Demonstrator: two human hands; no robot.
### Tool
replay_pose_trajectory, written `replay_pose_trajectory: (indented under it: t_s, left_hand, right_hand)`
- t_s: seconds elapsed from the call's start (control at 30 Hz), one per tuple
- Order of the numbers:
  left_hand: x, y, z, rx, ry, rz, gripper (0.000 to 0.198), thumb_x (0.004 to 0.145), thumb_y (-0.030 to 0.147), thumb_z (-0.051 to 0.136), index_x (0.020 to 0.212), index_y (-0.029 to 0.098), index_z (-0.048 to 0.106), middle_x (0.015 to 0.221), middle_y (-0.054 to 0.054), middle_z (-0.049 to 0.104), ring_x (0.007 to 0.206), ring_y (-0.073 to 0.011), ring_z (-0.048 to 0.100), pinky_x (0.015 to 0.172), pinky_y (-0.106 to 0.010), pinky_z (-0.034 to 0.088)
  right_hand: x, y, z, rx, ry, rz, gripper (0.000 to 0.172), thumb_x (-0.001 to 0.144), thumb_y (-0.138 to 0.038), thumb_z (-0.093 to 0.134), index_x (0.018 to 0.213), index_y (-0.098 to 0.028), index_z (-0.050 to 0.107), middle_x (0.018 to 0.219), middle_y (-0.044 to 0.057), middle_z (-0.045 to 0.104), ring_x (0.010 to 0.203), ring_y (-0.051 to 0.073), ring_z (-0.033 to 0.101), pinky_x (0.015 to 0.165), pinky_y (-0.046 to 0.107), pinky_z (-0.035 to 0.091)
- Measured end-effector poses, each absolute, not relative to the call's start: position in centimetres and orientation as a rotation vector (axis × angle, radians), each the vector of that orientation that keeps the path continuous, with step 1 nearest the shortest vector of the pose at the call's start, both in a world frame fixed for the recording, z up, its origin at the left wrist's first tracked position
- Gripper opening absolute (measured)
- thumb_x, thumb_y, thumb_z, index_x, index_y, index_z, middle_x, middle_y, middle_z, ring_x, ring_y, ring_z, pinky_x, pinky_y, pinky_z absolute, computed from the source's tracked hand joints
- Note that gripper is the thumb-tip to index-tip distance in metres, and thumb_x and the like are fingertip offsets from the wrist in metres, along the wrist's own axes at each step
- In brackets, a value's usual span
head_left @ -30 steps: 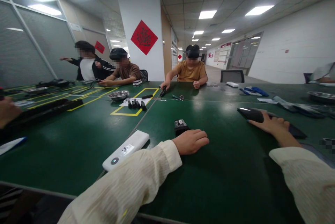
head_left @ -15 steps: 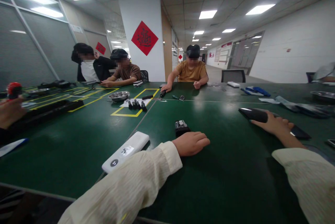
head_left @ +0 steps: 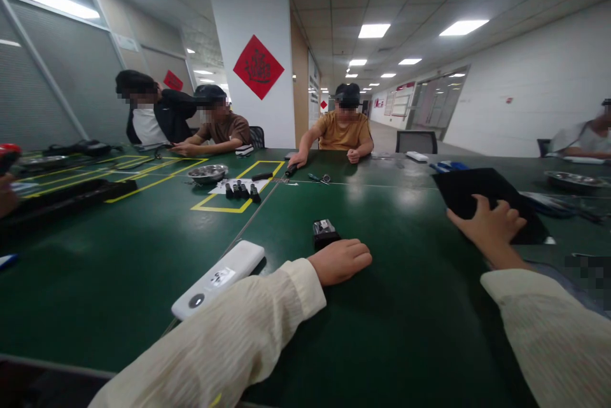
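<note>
My right hand (head_left: 491, 230) grips a thin, flat black tablet-like panel (head_left: 468, 195) at the right. Its dark face is tilted up toward me, with my fingers spread over the lower part; its exact kind cannot be told. On the green table, my left hand (head_left: 341, 261) rests palm down, fingers bent and together, my thumb hidden. Right behind that hand stands a small black device with a clear top (head_left: 324, 233); whether they touch is unclear. A white power bank (head_left: 217, 277) with a round dark mark lies left of my left forearm.
Several small black parts (head_left: 242, 190) lie on paper inside a yellow tape outline (head_left: 219, 209). Nearby is a metal bowl (head_left: 208, 174). Across the table (head_left: 401, 306), a person in a mustard shirt (head_left: 344, 131) reaches toward a black-handled tool. Blue items (head_left: 449, 167) and another metal bowl (head_left: 573, 181) are at right.
My right hand has turned the black panel, which lay nearly edge-on, so its broad face shows. The left hand rests in place. The whole view has shifted slightly right.
</note>
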State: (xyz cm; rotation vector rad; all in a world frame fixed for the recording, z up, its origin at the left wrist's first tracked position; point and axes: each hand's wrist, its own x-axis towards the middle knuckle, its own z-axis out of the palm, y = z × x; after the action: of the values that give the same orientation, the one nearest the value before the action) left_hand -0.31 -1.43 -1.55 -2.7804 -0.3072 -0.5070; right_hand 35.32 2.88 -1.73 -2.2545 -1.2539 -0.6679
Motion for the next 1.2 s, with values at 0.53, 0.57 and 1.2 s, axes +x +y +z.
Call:
replay_pose_trajectory:
  t_s: [0.53,0.57,1.2]
  left_hand:
    - [-0.1,-1.7,-1.5,-2.709,-0.265,-0.5,0.017,0.089,0.014,0.039,0.078,0.016,0.051,0.081,-0.006,0.059,0.075,-0.0144,0.052,0.068,-0.027,0.045]
    - [-0.1,-1.7,-1.5,-2.703,-0.273,-0.52,0.018,0.089,0.015,0.038,0.078,0.015,0.052,0.08,-0.006,0.059,0.075,-0.0142,0.052,0.068,-0.027,0.045]
    - [0.2,-2.4,-1.4,-2.721,-0.293,-0.744,0.019,0.091,0.025,0.04,0.087,0.014,0.055,0.076,-0.004,0.061,0.07,-0.0115,0.056,0.067,-0.024,0.047]
  right_hand:
    - [16.6,-1.7,-1.8,-2.023,-2.01,-0.442,0.069,0.072,-0.063,0.049,0.127,-0.022,0.044,0.106,0.018,0.055,0.095,0.034,0.049,0.077,0.04,0.029]
    - [16.4,-1.9,-2.0,-2.051,-2.013,-0.412,0.066,0.074,-0.063,0.047,0.122,-0.018,0.048,0.103,0.019,0.057,0.095,0.034,0.049,0.077,0.04,0.029]
    - [23.2,1.9,0.6,-1.891,-1.982,-0.702,0.034,0.088,-0.029,0.033,0.094,-0.014,0.063,0.071,0.009,0.067,0.066,0.021,0.059,0.072,0.034,0.029]
